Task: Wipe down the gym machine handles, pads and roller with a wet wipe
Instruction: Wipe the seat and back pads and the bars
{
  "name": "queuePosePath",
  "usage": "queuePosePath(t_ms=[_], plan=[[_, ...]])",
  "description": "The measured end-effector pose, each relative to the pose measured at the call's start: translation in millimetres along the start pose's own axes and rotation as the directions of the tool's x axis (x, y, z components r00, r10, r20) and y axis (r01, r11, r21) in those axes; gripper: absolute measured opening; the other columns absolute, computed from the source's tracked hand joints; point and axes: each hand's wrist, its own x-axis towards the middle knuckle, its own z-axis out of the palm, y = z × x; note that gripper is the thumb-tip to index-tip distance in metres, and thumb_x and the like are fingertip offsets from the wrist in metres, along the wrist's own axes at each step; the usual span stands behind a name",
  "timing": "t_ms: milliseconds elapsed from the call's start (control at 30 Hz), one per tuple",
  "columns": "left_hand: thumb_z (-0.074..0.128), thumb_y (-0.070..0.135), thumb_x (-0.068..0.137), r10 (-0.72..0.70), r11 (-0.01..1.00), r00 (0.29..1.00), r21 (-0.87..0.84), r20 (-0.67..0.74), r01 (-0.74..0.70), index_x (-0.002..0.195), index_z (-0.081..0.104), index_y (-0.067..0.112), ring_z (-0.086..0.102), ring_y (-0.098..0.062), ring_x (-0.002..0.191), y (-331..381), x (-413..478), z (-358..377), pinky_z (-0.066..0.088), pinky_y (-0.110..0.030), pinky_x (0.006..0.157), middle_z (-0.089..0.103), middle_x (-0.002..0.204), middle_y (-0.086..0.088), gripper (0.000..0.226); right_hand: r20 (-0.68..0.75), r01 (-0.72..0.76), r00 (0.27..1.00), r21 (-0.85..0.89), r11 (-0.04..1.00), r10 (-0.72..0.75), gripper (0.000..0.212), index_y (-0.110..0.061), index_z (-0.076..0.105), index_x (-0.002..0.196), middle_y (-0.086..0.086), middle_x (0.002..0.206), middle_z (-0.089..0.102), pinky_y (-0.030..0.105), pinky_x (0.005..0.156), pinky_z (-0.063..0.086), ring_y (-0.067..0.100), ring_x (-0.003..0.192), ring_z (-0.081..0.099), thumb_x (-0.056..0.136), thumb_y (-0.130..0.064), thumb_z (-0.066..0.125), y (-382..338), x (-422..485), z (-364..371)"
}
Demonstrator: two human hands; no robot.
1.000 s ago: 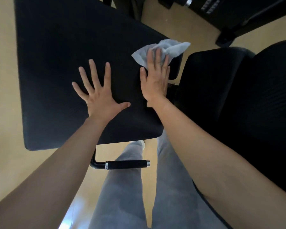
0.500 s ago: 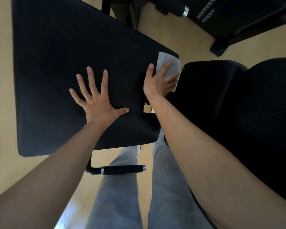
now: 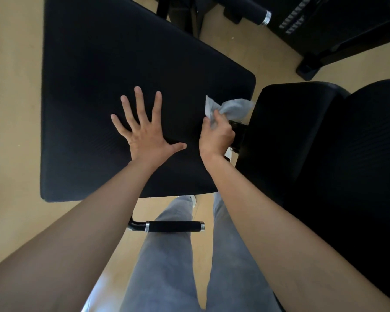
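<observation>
- My left hand (image 3: 148, 140) lies flat on the big flat pad (image 3: 122, 64). Its fingers are spread wide and hold nothing, so it only braces.
- My right hand (image 3: 216, 136) has its grip curled round the bunched wet wipe (image 3: 232, 106). It sits at the pad's right edge, over the gap between this pad and the seat pad (image 3: 291, 131) beside it.
- The wipe is crumpled, with loose ends sticking out past my fingers. Bunched like this, I judge only a small patch would meet the surface, and strokes could leave unwiped strips.
- Dark metal hardware sits in that gap, close under my knuckles. A loose corner of the wipe could snag there and tear.
- The wipe could also slip out of my grip and drop to the floor (image 3: 14, 109), where it would pick up dirt.
- I cannot tell how the flat pad is mounted. If it pivots, leaning hard on my left palm might tip it.
- The handle (image 3: 173, 226) lies below the pad's near edge, in front of my legs. I cannot tell whether it is clean. A wipe spent on the broad pads may be too dry by the time I reach it.
</observation>
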Motion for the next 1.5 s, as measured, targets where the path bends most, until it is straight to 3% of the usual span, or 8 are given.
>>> queuePosePath(t_ms=[200, 467, 633, 800, 900, 1000, 1133, 1500], plan=[[0.073, 0.086, 0.059, 0.033, 0.999, 0.999, -0.006, -0.011, -0.033, 0.163, -0.010, 0.031, -0.012, -0.049, 0.154, -3, -2, -1, -0.004, -0.076, 0.116, -0.014, 0.170, -0.016, 0.143, 0.216, 0.323, 0.936, -0.217, 0.921, -0.278, 0.038, -0.011, 0.062, 0.136, 0.007, 0.128, 0.066, 0.028, 0.098, 0.053, 0.023, 0.115, 0.065, 0.099, -0.006, 0.062, 24, -26, -19], [0.074, 0.039, 0.087, 0.170, 0.982, 0.985, -0.088, 0.024, -0.167, 0.160, 0.027, 0.031, -0.010, -0.037, 0.157, -17, -34, -9, 0.002, -0.061, 0.124, -0.002, 0.172, -0.007, 0.087, 0.525, 0.429, 0.827, -0.360, 0.828, -0.200, 0.032, -0.006, 0.062, 0.132, 0.015, 0.125, 0.058, 0.027, 0.091, 0.041, 0.030, 0.112, 0.057, 0.102, -0.005, 0.051, 63, -65, -43], [0.065, 0.011, 0.093, 0.266, 0.892, 0.944, -0.420, 0.196, -0.164, 0.144, 0.056, 0.025, 0.018, -0.023, 0.155, -30, -83, -11, 0.025, -0.049, 0.123, 0.038, 0.162, 0.001, 0.053, 0.811, 0.565, 0.585, -0.376, 0.734, -0.035, 0.021, -0.010, 0.078, 0.096, 0.006, 0.095, 0.072, 0.031, 0.082, 0.052, 0.024, 0.094, 0.066, 0.096, -0.006, 0.058, 51, -91, -58], [0.050, -0.009, 0.087, 0.176, 0.565, 0.910, -0.796, 0.374, 0.218, 0.123, 0.070, 0.020, 0.057, -0.016, 0.130, -37, -138, -46, 0.046, -0.028, 0.107, 0.069, 0.128, 0.002, 0.050, 0.764, 0.025, 0.646, -0.031, 0.999, 0.008, 0.014, -0.009, 0.072, 0.092, 0.003, 0.084, 0.065, 0.032, 0.076, 0.049, 0.015, 0.079, 0.059, 0.095, -0.008, 0.059, 17, -129, -113], [0.051, 0.011, 0.093, 0.271, 0.300, 0.863, -0.890, 0.426, 0.344, 0.114, 0.074, 0.013, 0.067, -0.019, 0.115, -36, -171, -78, 0.050, -0.028, 0.094, 0.075, 0.114, -0.004, 0.031, 0.752, -0.200, 0.658, 0.212, 0.957, -0.028, 0.017, -0.008, 0.070, 0.103, 0.005, 0.093, 0.065, 0.025, 0.072, 0.053, 0.015, 0.086, 0.062, 0.102, -0.012, 0.053, -4, -156, -157], [0.063, 0.034, 0.089, 0.328, 0.307, 0.852, -0.899, 0.408, 0.312, 0.119, 0.074, 0.022, 0.068, -0.015, 0.112, -34, -202, -105, 0.050, -0.033, 0.097, 0.075, 0.116, 0.002, 0.034, 0.751, -0.338, 0.659, 0.354, 0.872, -0.050, 0.038, -0.005, 0.067, 0.119, 0.007, 0.105, 0.072, 0.026, 0.076, 0.058, 0.019, 0.098, 0.068, 0.108, -0.034, 0.046, -19, -183, -189], [0.074, 0.048, 0.079, 0.302, 0.314, 0.881, -0.911, 0.363, 0.268, 0.111, 0.074, 0.027, 0.070, -0.016, 0.100, -32, -239, -134, 0.054, -0.033, 0.090, 0.075, 0.107, 0.003, 0.038, 0.804, -0.372, 0.576, 0.415, 0.831, -0.144, 0.067, -0.008, 0.062, 0.130, 0.006, 0.114, 0.072, 0.031, 0.084, 0.056, 0.021, 0.107, 0.069, 0.090, -0.062, 0.060, -33, -208, -213], [0.075, 0.041, 0.083, -0.128, -0.012, 0.962, -0.971, 0.240, 0.241, 0.101, 0.072, 0.013, 0.068, -0.017, 0.086, -26, -326, -164, 0.054, -0.032, 0.070, 0.072, 0.094, -0.002, 0.033, 0.863, -0.139, 0.446, 0.328, 0.935, -0.237, 0.036, -0.011, 0.065, 0.127, 0.011, 0.119, 0.072, 0.042, 0.091, 0.060, 0.029, 0.114, 0.068, 0.092, -0.007, 0.072, -52, -240, -230]])
